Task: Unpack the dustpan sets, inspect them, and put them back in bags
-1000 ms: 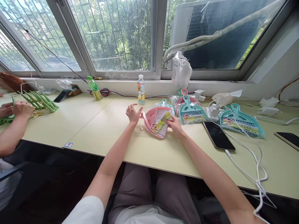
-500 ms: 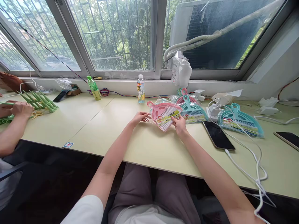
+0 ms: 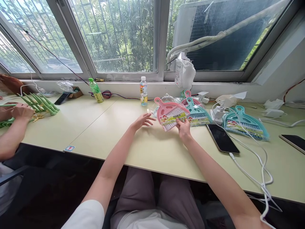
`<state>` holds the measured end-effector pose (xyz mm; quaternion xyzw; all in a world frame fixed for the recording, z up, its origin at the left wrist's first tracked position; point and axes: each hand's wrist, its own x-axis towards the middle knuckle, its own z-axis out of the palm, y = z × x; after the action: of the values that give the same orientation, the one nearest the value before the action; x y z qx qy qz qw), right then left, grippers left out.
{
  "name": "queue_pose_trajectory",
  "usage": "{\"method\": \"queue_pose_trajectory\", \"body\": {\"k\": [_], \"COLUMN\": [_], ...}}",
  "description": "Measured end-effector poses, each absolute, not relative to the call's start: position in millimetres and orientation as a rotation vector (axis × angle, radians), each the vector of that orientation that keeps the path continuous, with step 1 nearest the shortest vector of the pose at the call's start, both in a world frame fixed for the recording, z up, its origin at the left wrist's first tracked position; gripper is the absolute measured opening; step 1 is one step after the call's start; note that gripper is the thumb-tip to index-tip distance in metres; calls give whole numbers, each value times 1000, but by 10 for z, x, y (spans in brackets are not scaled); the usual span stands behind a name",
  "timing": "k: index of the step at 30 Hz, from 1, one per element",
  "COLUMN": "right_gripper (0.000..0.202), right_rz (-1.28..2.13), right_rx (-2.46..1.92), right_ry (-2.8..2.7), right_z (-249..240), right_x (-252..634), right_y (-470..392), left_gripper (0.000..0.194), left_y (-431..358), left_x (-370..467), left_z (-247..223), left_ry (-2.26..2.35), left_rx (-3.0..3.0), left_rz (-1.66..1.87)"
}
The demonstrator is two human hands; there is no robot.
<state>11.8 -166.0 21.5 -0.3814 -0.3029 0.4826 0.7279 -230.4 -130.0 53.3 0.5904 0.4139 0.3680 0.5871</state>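
Note:
A pink dustpan-and-brush set [image 3: 168,109] with a yellow-green label is tilted above the table, its handle pointing up and left. My right hand [image 3: 183,128] grips its lower right edge, thumb over the label. To its left, my left hand [image 3: 143,121] has its fingers stretched out and apart, near the pan's left side and holding nothing. Behind the pink set lie a teal dustpan set [image 3: 197,114] in clear wrap and another pink one [image 3: 188,94], both partly hidden.
Further right are another wrapped teal set [image 3: 245,125], a black phone [image 3: 222,138] and white cables [image 3: 263,165]. Two bottles, one clear [image 3: 143,92] and one green [image 3: 96,90], stand by the window. At left, another person's hand [image 3: 22,111] is beside green stalks [image 3: 44,103].
The pink dustpan set has shifted slightly right and up in my right hand and turned a little. My left hand's fingers have spread and sit slightly higher.

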Motion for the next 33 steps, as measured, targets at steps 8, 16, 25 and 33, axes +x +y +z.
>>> {"method": "queue_pose_trajectory", "body": {"k": [8, 16, 25, 33], "right_gripper": [37, 36, 36, 34], "right_rz": [1010, 1037, 1070, 1228], "right_rx": [-810, -830, -886, -929], "right_ry": [-644, -663, -685, -753], "right_z": [245, 265, 265, 295], "right_x": [119, 148, 207, 175], "right_y": [-1659, -1647, -1631, -1661], "left_gripper": [63, 55, 47, 25], "left_y": [-1566, -1457, -1267, -1054], "left_x": [-1793, -1929, -2084, -2466], "left_z": [394, 410, 371, 430], "left_ry": [802, 853, 918, 1279], "left_rx": [1457, 1586, 1618, 1234], "left_rz": [499, 497, 702, 1475]}}
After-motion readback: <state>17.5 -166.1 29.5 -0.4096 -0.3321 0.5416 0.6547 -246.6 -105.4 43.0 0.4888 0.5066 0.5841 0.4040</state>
